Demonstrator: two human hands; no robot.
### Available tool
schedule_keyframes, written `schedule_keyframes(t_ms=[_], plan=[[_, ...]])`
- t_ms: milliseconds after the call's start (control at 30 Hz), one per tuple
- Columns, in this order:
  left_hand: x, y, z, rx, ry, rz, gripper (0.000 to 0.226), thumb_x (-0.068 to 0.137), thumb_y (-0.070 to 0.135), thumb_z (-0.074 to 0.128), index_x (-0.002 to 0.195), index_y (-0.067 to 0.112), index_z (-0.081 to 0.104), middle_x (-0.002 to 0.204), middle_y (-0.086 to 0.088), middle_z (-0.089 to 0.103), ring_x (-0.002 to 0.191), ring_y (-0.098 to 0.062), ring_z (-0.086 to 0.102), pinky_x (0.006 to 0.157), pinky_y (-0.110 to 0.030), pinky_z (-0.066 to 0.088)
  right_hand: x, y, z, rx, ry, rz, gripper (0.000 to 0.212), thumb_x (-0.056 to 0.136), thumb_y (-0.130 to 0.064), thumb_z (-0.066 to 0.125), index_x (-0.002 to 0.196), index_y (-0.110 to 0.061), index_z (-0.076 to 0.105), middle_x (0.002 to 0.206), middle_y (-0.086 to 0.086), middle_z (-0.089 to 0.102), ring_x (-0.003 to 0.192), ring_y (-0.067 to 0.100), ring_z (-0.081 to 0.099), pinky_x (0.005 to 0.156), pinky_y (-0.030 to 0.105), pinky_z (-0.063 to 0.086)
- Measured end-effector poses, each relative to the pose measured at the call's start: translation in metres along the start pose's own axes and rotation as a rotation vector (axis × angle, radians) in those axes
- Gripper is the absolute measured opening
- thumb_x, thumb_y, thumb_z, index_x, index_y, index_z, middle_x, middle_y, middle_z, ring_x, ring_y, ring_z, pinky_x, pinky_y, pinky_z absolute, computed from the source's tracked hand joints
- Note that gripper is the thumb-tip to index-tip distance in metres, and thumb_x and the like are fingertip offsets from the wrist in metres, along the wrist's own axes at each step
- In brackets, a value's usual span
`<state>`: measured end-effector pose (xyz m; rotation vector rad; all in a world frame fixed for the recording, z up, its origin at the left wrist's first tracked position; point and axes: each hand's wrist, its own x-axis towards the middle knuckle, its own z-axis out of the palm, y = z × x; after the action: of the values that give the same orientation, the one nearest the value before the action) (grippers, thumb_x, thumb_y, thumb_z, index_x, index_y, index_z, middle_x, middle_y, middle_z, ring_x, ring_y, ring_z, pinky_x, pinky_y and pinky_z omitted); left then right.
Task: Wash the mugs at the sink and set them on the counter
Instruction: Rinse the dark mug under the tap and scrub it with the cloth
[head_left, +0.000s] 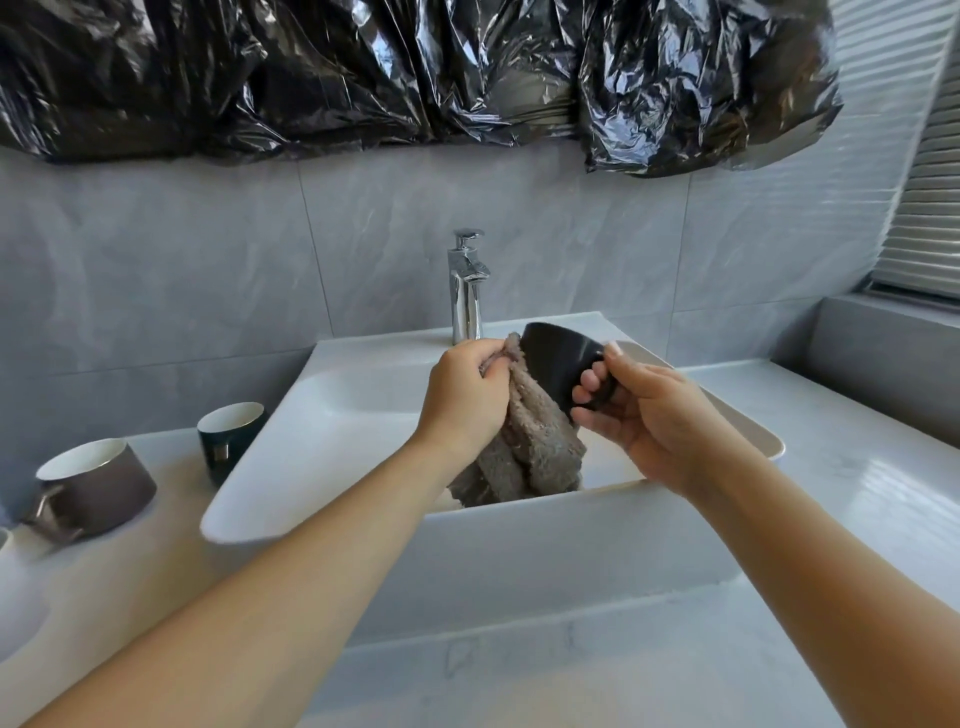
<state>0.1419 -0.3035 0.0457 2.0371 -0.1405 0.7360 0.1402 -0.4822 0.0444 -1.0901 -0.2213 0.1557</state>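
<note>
A black mug (558, 361) hangs tilted over the white sink (322, 441), its base toward me. My right hand (649, 415) grips it by the handle, fingers curled through. My left hand (465, 397) grips a grey-brown cloth (535, 447) and holds it against the mug's left side; the cloth hangs down into the basin. On the counter to the left stand a dark green mug (228, 434) with a white inside and a wider brown mug (96, 486).
A chrome tap (466, 288) rises behind the sink; no water is seen running. White counter (857, 478) stretches to the right. Grey tiles and crumpled black plastic sheeting (415, 78) cover the wall. A white rim (4, 538) peeks in at the far left edge.
</note>
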Motion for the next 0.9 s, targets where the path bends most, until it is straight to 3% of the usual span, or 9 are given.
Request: schedule_keyframes(t_ms=[133, 267, 367, 433, 500, 567, 633, 767, 900], plan=[[-0.004, 0.024, 0.017, 0.020, -0.066, 0.128, 0.022, 0.096, 0.008, 0.056, 0.110, 0.009, 0.073, 0.111, -0.005, 0.070, 0.106, -0.017, 0.063, 0.098, -0.027, 0.046, 0.009, 0.008, 0.012, -0.032, 0.163, 0.014, 0.031, 0.104, -0.019, 0.049, 0.078, -0.008, 0.058, 0.059, 0.001, 0.050, 0.056, 0.014, 0.050, 0.054, 0.028, 0.057], [0.007, 0.026, 0.011, 0.137, 0.033, 0.116, 0.024, 0.096, 0.007, 0.053, 0.111, 0.008, 0.072, 0.114, -0.008, 0.069, 0.108, -0.021, 0.060, 0.092, -0.023, 0.042, 0.016, 0.008, 0.008, -0.025, 0.305, -0.025, 0.036, 0.101, -0.017, 0.048, 0.066, -0.014, 0.048, 0.052, -0.001, 0.036, 0.054, 0.014, 0.034, 0.055, 0.026, 0.040], [0.019, 0.013, -0.011, 0.175, -0.023, -0.004, 0.021, 0.095, 0.010, 0.057, 0.106, 0.011, 0.074, 0.106, -0.005, 0.073, 0.102, -0.022, 0.064, 0.079, -0.019, 0.038, 0.015, 0.009, 0.001, -0.190, 0.290, -0.161, 0.032, 0.098, -0.017, 0.053, 0.067, -0.016, 0.046, 0.057, -0.001, 0.036, 0.056, 0.014, 0.033, 0.057, 0.027, 0.033], [0.024, 0.010, -0.028, 0.130, -0.039, -0.057, 0.018, 0.094, 0.012, 0.059, 0.102, 0.013, 0.074, 0.098, -0.003, 0.073, 0.096, -0.021, 0.065, 0.078, -0.021, 0.040, 0.015, 0.012, 0.000, -0.491, 0.243, -0.335, 0.031, 0.095, -0.016, 0.055, 0.066, -0.016, 0.045, 0.060, -0.002, 0.037, 0.056, 0.012, 0.033, 0.054, 0.023, 0.029], [0.027, 0.014, -0.044, 0.129, -0.101, -0.035, 0.016, 0.095, 0.012, 0.060, 0.102, 0.018, 0.073, 0.092, 0.000, 0.071, 0.086, -0.016, 0.062, 0.072, -0.022, 0.042, 0.018, 0.014, 0.002, -1.016, 0.135, -0.653, 0.035, 0.092, -0.017, 0.052, 0.061, -0.017, 0.036, 0.059, -0.004, 0.036, 0.058, 0.012, 0.031, 0.053, 0.025, 0.026], [0.026, 0.023, -0.063, 0.206, -0.218, 0.038, 0.017, 0.096, 0.014, 0.060, 0.106, 0.021, 0.071, 0.092, 0.005, 0.069, 0.081, -0.009, 0.059, 0.070, -0.017, 0.043, 0.020, 0.013, 0.000, -1.475, -0.109, -1.078, 0.029, 0.089, -0.020, 0.049, 0.061, -0.017, 0.040, 0.060, -0.002, 0.040, 0.063, 0.017, 0.035, 0.059, 0.028, 0.029], [0.027, 0.029, -0.077, 0.275, -0.304, 0.139, 0.017, 0.096, 0.013, 0.061, 0.105, 0.022, 0.072, 0.098, 0.008, 0.067, 0.091, -0.008, 0.061, 0.081, -0.018, 0.043, 0.025, 0.009, -0.006, -1.759, -0.339, -1.353, 0.024, 0.087, -0.022, 0.049, 0.065, -0.015, 0.049, 0.063, 0.002, 0.048, 0.063, 0.023, 0.043, 0.060, 0.031, 0.040], [0.031, 0.033, -0.076, 0.307, -0.331, 0.306, 0.020, 0.094, 0.008, 0.062, 0.110, 0.013, 0.074, 0.104, 0.001, 0.065, 0.102, -0.014, 0.062, 0.095, -0.025, 0.044, 0.023, 0.000, -0.004, -1.994, -0.609, -1.616, 0.017, 0.082, -0.016, 0.060, 0.069, -0.017, 0.050, 0.069, 0.001, 0.050, 0.068, 0.023, 0.046, 0.057, 0.032, 0.041], [0.018, 0.030, -0.054, 0.350, -0.313, 0.557, 0.023, 0.093, 0.006, 0.061, 0.111, 0.011, 0.074, 0.099, -0.001, 0.060, 0.086, -0.014, 0.058, 0.080, -0.019, 0.043, 0.018, 0.000, 0.009, -2.023, -0.846, -1.723, 0.012, 0.082, -0.012, 0.058, 0.074, -0.019, 0.052, 0.073, -0.001, 0.054, 0.073, 0.022, 0.047, 0.062, 0.032, 0.040]])
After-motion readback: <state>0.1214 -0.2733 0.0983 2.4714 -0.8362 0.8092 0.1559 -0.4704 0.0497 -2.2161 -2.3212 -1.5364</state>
